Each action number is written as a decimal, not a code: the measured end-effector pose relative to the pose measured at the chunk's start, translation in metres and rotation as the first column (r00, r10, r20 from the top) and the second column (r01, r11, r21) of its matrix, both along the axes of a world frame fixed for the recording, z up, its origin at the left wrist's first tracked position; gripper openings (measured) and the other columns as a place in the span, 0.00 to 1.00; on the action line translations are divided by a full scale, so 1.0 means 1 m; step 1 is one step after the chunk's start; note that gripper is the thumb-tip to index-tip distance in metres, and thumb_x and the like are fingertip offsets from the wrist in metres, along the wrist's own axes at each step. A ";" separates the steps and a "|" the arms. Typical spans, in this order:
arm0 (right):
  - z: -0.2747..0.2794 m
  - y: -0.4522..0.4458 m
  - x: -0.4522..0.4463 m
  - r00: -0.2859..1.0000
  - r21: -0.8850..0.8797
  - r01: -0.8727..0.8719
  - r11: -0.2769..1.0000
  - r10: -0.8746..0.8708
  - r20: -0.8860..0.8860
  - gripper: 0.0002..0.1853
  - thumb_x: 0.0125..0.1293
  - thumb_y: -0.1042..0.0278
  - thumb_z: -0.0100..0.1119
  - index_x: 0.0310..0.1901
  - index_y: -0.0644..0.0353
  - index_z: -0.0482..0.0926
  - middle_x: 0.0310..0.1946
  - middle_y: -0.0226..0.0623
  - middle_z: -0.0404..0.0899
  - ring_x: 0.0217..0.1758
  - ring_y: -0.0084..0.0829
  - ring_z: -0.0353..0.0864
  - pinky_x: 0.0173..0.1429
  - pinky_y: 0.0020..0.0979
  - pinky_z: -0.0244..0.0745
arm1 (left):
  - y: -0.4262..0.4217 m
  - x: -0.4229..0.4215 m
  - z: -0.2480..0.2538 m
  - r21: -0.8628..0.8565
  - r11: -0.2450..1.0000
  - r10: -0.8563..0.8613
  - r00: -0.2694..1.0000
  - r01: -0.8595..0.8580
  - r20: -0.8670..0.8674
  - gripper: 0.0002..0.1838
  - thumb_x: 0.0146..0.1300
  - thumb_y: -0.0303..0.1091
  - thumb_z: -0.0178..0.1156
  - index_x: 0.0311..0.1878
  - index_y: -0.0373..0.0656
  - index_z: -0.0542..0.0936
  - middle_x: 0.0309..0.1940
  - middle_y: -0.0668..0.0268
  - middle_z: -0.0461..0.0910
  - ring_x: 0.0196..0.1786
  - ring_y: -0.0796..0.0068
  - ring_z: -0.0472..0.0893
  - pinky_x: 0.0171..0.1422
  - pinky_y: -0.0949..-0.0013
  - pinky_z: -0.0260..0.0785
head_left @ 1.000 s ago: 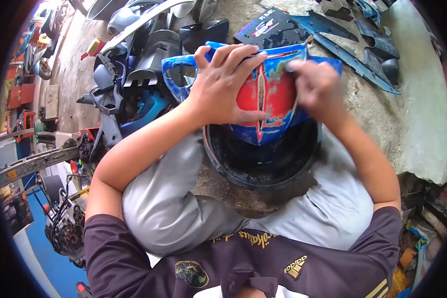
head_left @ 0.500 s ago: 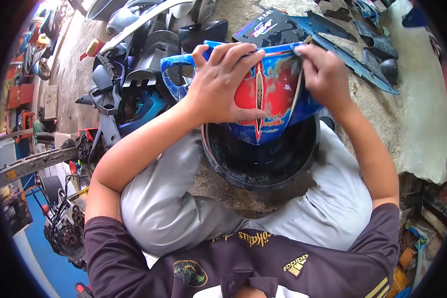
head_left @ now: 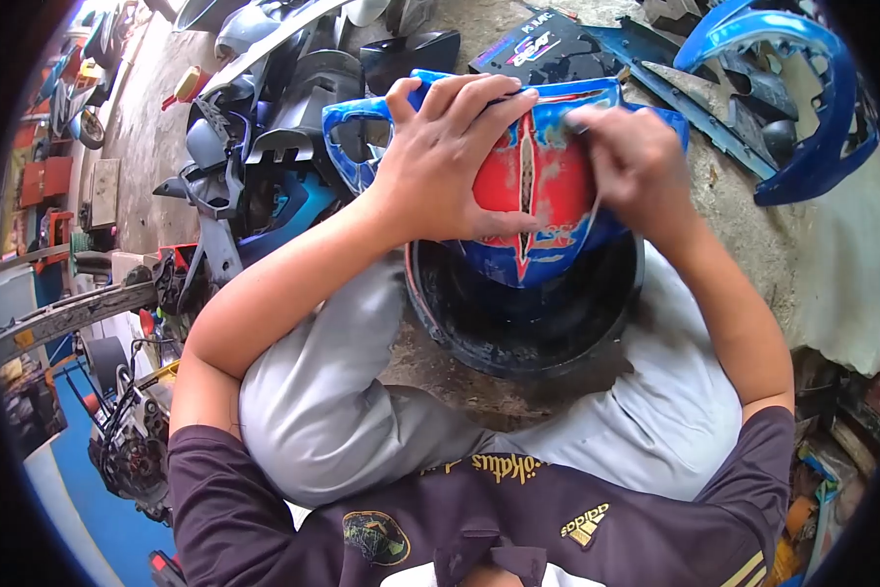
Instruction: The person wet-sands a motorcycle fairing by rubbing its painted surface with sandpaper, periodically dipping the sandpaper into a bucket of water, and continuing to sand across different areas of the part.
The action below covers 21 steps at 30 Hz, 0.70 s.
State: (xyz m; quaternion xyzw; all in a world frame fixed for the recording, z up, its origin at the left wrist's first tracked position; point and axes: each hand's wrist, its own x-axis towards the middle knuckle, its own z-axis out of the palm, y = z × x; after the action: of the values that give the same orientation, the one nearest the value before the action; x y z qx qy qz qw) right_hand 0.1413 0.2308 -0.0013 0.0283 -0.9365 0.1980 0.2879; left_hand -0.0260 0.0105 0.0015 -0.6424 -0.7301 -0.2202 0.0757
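Note:
A blue motorcycle fairing panel (head_left: 557,181) with red, worn-looking patches and a long slot down its middle rests over a black basin (head_left: 518,342) between my knees. My left hand (head_left: 450,157) grips the panel from the left, fingers across its upper part and thumb across the slot. On the panel's upper right, my right hand (head_left: 641,161) is closed with its fingertips against the surface, partly smeared by motion. Something small and dark shows at those fingertips; I cannot make out what it is.
Dark motorcycle body parts (head_left: 313,103) are piled at the left. Ahead lie a black printed panel (head_left: 538,47) and a long dark blue trim piece (head_left: 694,117). A curved blue panel (head_left: 832,98) stands at the upper right. An engine (head_left: 132,455) sits at the lower left.
My right hand has moved slightly left and down on the panel. My left hand keeps its grip. The curved blue panel at the upper right has come much further into view.

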 end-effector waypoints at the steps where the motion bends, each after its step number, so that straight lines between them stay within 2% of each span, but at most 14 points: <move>1: -0.006 0.008 -0.003 0.992 -0.029 0.097 0.995 -0.099 -0.074 0.13 0.68 0.78 0.66 0.53 0.56 0.90 0.38 0.42 0.91 0.37 0.46 0.90 0.45 0.44 0.78 | 0.000 -0.001 0.000 0.003 1.000 -0.005 1.000 0.005 0.006 0.66 0.41 0.78 0.83 0.82 0.52 0.76 0.76 0.65 0.75 0.79 0.60 0.70 0.84 0.41 0.45; 3: -0.010 0.018 -0.003 0.980 -0.044 0.141 0.989 -0.146 -0.137 0.14 0.68 0.79 0.66 0.53 0.57 0.90 0.38 0.42 0.91 0.36 0.46 0.89 0.46 0.43 0.78 | 0.000 0.001 0.000 0.011 1.000 -0.015 1.000 0.015 0.023 0.66 0.40 0.78 0.83 0.82 0.53 0.76 0.76 0.65 0.75 0.79 0.60 0.70 0.84 0.41 0.45; 7: 0.004 -0.016 0.019 0.993 0.090 -0.105 0.990 0.100 0.060 0.15 0.65 0.81 0.68 0.53 0.59 0.89 0.38 0.42 0.89 0.35 0.44 0.86 0.47 0.42 0.76 | -0.001 0.002 -0.002 0.022 1.000 -0.015 1.000 0.015 0.005 0.66 0.40 0.79 0.83 0.82 0.53 0.76 0.76 0.65 0.75 0.79 0.59 0.70 0.84 0.41 0.46; 9: 0.005 -0.018 0.016 0.991 0.121 -0.122 0.985 0.115 0.065 0.15 0.66 0.81 0.68 0.53 0.58 0.90 0.39 0.42 0.91 0.35 0.44 0.87 0.45 0.42 0.76 | -0.003 0.001 -0.003 0.028 0.999 -0.016 1.000 0.016 0.009 0.66 0.41 0.79 0.82 0.82 0.53 0.76 0.76 0.65 0.75 0.80 0.59 0.70 0.84 0.41 0.46; 13: -0.007 0.020 0.001 0.987 -0.049 0.155 0.987 -0.157 -0.037 0.13 0.72 0.79 0.62 0.54 0.60 0.89 0.45 0.44 0.94 0.41 0.50 0.91 0.49 0.45 0.80 | -0.001 -0.002 -0.002 0.020 1.000 -0.011 1.000 0.011 0.029 0.65 0.42 0.80 0.82 0.81 0.52 0.77 0.76 0.64 0.75 0.80 0.59 0.70 0.84 0.40 0.46; 15: -0.008 0.013 0.005 0.987 -0.021 0.157 0.987 -0.157 -0.038 0.14 0.70 0.80 0.64 0.54 0.59 0.89 0.45 0.44 0.93 0.40 0.49 0.90 0.49 0.45 0.80 | 0.000 -0.001 0.000 0.022 1.000 -0.015 1.000 0.014 0.022 0.65 0.41 0.80 0.82 0.81 0.52 0.77 0.76 0.65 0.75 0.80 0.60 0.70 0.84 0.41 0.46; 17: -0.003 -0.007 0.019 1.000 0.040 -0.028 0.999 0.028 -0.006 0.16 0.66 0.81 0.66 0.54 0.57 0.89 0.44 0.42 0.93 0.40 0.47 0.90 0.49 0.44 0.79 | -0.002 0.001 -0.002 0.020 1.000 -0.022 1.000 0.021 0.020 0.66 0.41 0.80 0.82 0.81 0.51 0.77 0.76 0.65 0.75 0.80 0.60 0.70 0.84 0.41 0.46; 18: -0.002 -0.016 0.024 0.993 0.082 -0.081 0.993 0.073 0.093 0.18 0.64 0.82 0.68 0.54 0.56 0.89 0.42 0.40 0.92 0.39 0.45 0.89 0.49 0.44 0.78 | -0.002 0.002 -0.003 0.026 0.999 -0.024 1.000 0.023 0.010 0.66 0.40 0.80 0.82 0.81 0.52 0.77 0.76 0.65 0.75 0.80 0.60 0.70 0.84 0.41 0.45; 21: -0.002 0.004 0.019 0.998 0.087 0.005 0.996 -0.011 0.068 0.16 0.66 0.81 0.67 0.55 0.57 0.89 0.44 0.42 0.93 0.40 0.46 0.90 0.48 0.44 0.78 | -0.004 0.001 -0.006 0.034 0.999 -0.027 1.000 0.027 0.000 0.66 0.40 0.79 0.82 0.81 0.52 0.77 0.76 0.65 0.75 0.80 0.60 0.70 0.84 0.41 0.44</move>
State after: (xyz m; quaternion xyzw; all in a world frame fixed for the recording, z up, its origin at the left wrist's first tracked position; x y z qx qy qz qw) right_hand 0.1604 0.2345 -0.0030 0.0304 -0.9537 0.1566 0.2551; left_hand -0.0249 0.0062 -0.0042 -0.6507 -0.7176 -0.2336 0.0836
